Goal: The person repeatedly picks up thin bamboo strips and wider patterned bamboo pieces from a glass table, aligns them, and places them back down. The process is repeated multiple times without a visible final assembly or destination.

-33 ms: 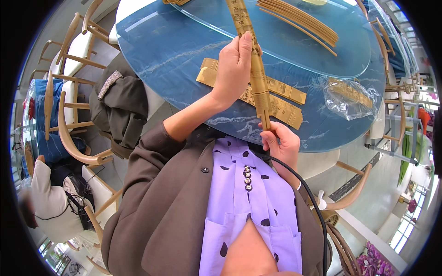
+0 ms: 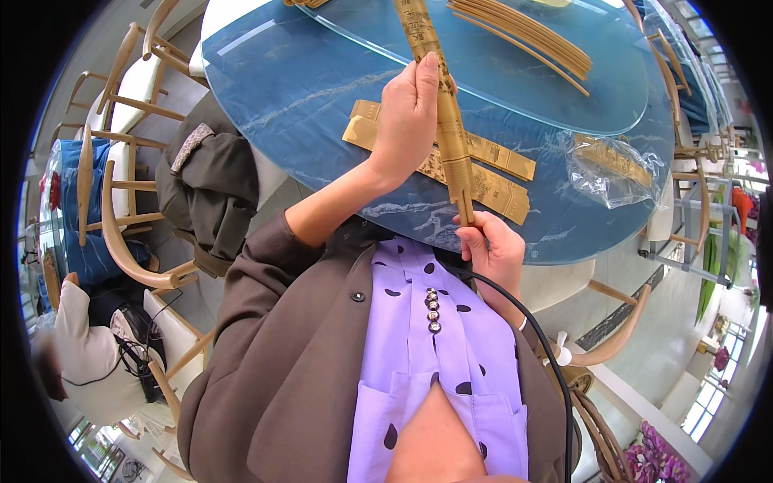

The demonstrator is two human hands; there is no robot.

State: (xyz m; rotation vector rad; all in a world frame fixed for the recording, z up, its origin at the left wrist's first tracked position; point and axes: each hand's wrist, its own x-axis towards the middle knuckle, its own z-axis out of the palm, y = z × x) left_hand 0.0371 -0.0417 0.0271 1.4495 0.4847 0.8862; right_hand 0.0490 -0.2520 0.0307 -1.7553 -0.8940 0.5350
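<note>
A long, narrow gold paper sleeve [image 2: 453, 145] printed with dark characters slants over the near edge of the table. My left hand [image 2: 411, 121] is closed around its middle, thumb on top. At the sleeve's near end, my right hand [image 2: 493, 244] pinches a thin wooden chopstick [image 2: 466, 216] whose end sticks out; the rest of it is hidden. More flat gold paper sleeves [image 2: 499, 191] lie on the table beneath the held one, some overlapping. Farther back rests a row of loose wooden chopsticks [image 2: 531, 40].
The blue marbled table [image 2: 282, 105] carries a raised glass turntable [image 2: 596, 113]. To the right lies a clear plastic bag [image 2: 616, 171] with gold sleeves inside. Wooden chairs [image 2: 129, 233] stand around, one with a dark coat [image 2: 213, 173]. A black cable [image 2: 555, 362] hangs by my right arm.
</note>
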